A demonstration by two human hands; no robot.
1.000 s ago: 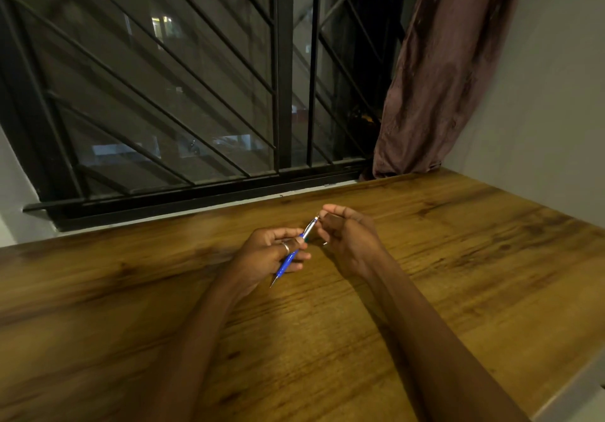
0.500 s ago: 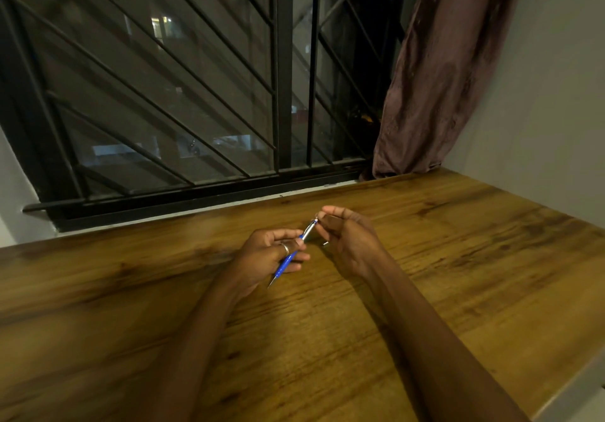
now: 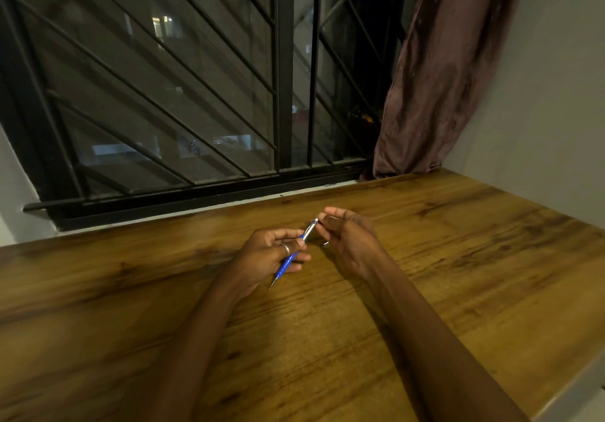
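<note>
surf: wood table (image 3: 458, 274) | on it: curtain (image 3: 435, 101) hem, far rt corner, prob. touching

Wooden table (image 3: 458, 290), barred window (image 3: 196, 94) (dark outside), brownish curtain (image 3: 442, 78) beside it.

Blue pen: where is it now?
Head view, centre: left hand holds the blue pen over the wooden table; right hand pinches its silver top.

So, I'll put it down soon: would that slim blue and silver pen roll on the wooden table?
Probably rolls: the slim blue and silver pen looks round, and the wooden table is flat and smooth. Likely stiff and light: the left hand holds it straight with just its fingers.
</note>
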